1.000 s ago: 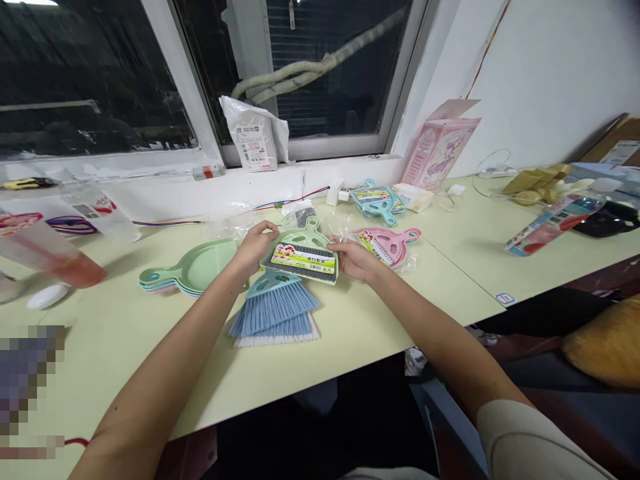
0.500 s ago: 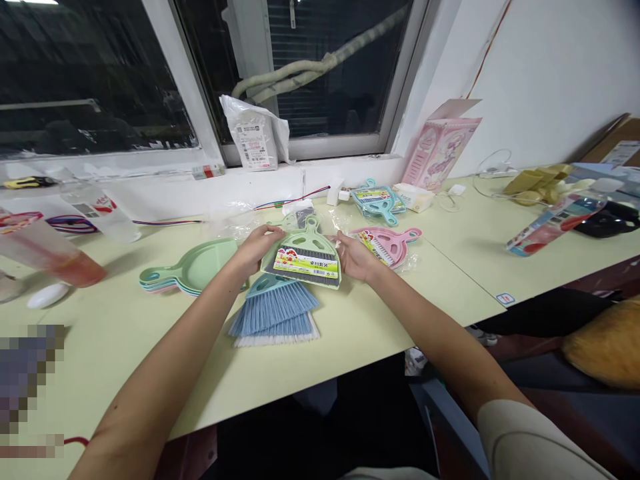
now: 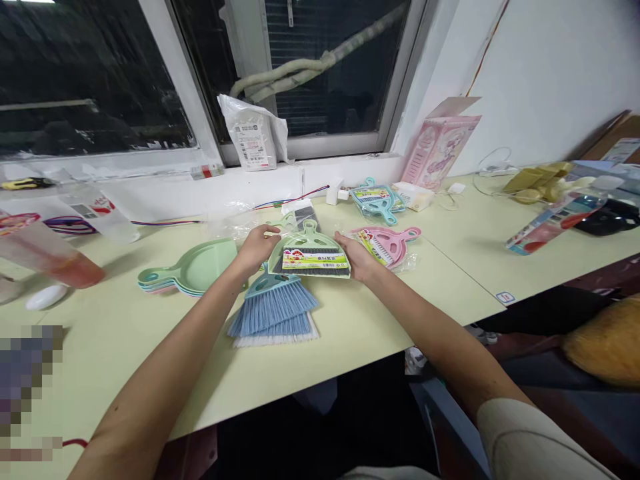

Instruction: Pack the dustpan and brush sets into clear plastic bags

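A light green dustpan and brush set (image 3: 309, 247) with a printed label across its dark bristles is held above the table, handle pointing away from me. My right hand (image 3: 354, 257) grips its right edge. At its upper left edge, my left hand (image 3: 259, 247) is closed; part of the grip is hidden. Just below lie loose blue brushes (image 3: 275, 307), one over another, with white bristles showing underneath. Left of my left hand is a stack of dustpans (image 3: 205, 267), green on top. To the right rests a pink dustpan set (image 3: 387, 245) in clear wrap.
Farther back lie wrapped blue dustpan sets (image 3: 377, 200) and crumpled clear plastic (image 3: 233, 220). A pink box (image 3: 440, 147) stands by the wall. Bottles and a cup of red drink (image 3: 60, 257) are at the left; another bottle (image 3: 553, 223) lies right. The table's front edge runs below my forearms.
The green dustpan set has shifted slightly right and now tilts flatter, its front edge raised from half a second ago. Both hands stay at its sides.
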A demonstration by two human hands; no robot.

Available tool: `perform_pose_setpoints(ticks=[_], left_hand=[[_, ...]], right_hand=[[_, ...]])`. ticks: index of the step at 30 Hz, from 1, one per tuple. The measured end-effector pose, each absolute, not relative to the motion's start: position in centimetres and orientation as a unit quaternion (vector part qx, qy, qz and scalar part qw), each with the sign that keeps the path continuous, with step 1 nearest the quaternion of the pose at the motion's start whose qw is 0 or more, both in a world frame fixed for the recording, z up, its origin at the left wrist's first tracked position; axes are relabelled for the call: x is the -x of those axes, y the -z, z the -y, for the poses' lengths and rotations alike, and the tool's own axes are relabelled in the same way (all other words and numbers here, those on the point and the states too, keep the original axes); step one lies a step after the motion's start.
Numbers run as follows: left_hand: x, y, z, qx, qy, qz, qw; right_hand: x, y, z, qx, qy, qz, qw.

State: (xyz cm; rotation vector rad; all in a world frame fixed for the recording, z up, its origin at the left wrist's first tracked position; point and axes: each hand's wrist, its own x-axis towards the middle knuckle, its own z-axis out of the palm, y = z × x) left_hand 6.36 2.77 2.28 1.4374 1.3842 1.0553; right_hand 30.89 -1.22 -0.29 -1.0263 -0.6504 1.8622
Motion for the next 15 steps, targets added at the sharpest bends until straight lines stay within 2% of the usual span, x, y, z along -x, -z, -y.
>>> perform_pose_setpoints(ticks=[10, 15], left_hand=[[-7.2, -3.6, -1.7, -0.586, -0.456, -0.493, 0.453], [-6.9, -2.4, -2.3, -0.664, -0.457, -0.449, 0.386]], right_hand=[[-30.7, -0.7, 1.9, 0.437, -0.715, 0.265, 0.478], [-30.8, -1.6, 2.5, 0.501, -0.666, 0.269, 0.482]])
